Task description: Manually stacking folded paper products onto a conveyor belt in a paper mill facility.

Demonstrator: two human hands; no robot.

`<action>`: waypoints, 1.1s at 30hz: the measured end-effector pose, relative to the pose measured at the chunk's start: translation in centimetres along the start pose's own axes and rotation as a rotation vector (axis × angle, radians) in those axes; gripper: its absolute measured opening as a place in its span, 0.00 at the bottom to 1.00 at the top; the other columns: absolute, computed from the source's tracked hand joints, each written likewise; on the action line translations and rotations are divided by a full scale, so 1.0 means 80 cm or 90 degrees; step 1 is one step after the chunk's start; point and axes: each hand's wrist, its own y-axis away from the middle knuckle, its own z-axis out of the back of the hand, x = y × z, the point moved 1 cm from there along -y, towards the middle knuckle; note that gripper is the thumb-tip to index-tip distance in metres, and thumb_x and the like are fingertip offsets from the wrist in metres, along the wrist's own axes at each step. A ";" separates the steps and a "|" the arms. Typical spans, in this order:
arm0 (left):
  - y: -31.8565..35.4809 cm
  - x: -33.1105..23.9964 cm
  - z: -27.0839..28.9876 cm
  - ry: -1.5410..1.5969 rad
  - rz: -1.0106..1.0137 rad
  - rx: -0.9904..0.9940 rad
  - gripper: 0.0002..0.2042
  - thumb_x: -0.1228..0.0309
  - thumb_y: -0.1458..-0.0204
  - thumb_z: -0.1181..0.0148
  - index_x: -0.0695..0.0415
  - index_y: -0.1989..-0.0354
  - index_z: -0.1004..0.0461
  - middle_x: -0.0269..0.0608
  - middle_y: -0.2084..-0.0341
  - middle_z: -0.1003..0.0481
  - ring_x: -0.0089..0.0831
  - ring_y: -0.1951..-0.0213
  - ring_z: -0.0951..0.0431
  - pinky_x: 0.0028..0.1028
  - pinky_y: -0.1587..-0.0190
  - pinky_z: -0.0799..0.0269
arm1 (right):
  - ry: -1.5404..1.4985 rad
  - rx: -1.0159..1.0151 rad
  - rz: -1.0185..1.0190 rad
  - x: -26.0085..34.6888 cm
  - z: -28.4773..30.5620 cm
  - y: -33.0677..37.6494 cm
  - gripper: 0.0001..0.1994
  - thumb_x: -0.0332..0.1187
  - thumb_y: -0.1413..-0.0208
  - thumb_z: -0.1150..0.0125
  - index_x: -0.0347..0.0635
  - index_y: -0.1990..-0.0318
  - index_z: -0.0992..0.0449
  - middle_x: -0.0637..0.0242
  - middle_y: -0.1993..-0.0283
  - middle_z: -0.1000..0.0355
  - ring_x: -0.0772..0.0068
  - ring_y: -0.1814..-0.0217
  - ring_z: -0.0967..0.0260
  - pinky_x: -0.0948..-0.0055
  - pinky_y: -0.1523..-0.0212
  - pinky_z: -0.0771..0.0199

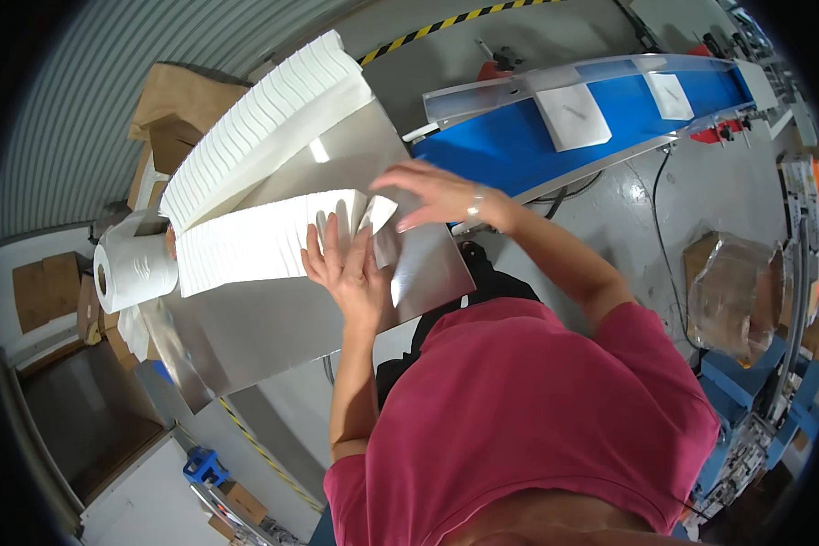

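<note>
A long row of white folded sheets stands on the metal table, packed side by side. My left hand rests on the right end of this row with its fingers spread. Beside that end, a loose white flap sticks out near my fingers. My right hand hovers just right of the flap, fingers and thumb apart, nothing visible between them; it is slightly blurred. Behind lies a second, longer row of the same white sheets, slanting up to the right.
A blue conveyor belt runs off to the right, carrying a white packet and another white packet. At the table's left end is a white paper roll. Brown cardboard stands behind. A plastic-lined box sits on the right.
</note>
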 end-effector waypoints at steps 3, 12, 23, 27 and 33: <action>-0.005 -0.003 0.009 0.010 -0.004 0.015 0.13 0.64 0.48 0.40 0.51 0.55 0.21 0.46 0.38 0.40 0.53 0.35 0.47 0.52 0.37 0.56 | 0.032 -0.036 0.088 -0.013 -0.014 -0.012 0.19 0.37 0.52 0.31 0.43 0.55 0.29 0.61 0.44 0.35 0.62 0.41 0.38 0.70 0.50 0.32; 0.006 0.022 0.005 0.002 0.019 -0.048 0.16 0.78 0.50 0.39 0.56 0.51 0.25 0.44 0.44 0.33 0.48 0.41 0.38 0.43 0.41 0.43 | 0.085 -0.314 -0.707 -0.084 0.119 0.097 0.27 0.48 0.46 0.40 0.37 0.46 0.33 0.50 0.47 0.32 0.59 0.47 0.34 0.67 0.46 0.38; 0.002 0.023 0.014 0.078 -0.009 0.034 0.14 0.75 0.51 0.39 0.55 0.55 0.23 0.46 0.41 0.37 0.51 0.35 0.45 0.52 0.36 0.56 | -0.041 0.038 -0.017 0.000 -0.024 -0.020 0.26 0.35 0.53 0.32 0.44 0.46 0.33 0.61 0.41 0.37 0.61 0.41 0.38 0.68 0.43 0.35; 0.001 0.023 0.021 0.070 0.059 -0.027 0.15 0.74 0.50 0.40 0.59 0.52 0.25 0.53 0.40 0.38 0.55 0.36 0.47 0.52 0.36 0.54 | -0.212 -0.028 -0.205 -0.033 -0.025 -0.005 0.16 0.39 0.44 0.38 0.38 0.54 0.29 0.64 0.51 0.30 0.74 0.51 0.33 0.72 0.52 0.31; 0.002 0.037 0.020 0.065 0.055 -0.021 0.14 0.78 0.50 0.42 0.62 0.53 0.26 0.50 0.43 0.36 0.55 0.39 0.43 0.47 0.39 0.47 | 0.198 -0.308 -0.633 -0.118 0.092 0.093 0.28 0.52 0.45 0.44 0.33 0.50 0.30 0.51 0.54 0.27 0.55 0.53 0.29 0.65 0.53 0.31</action>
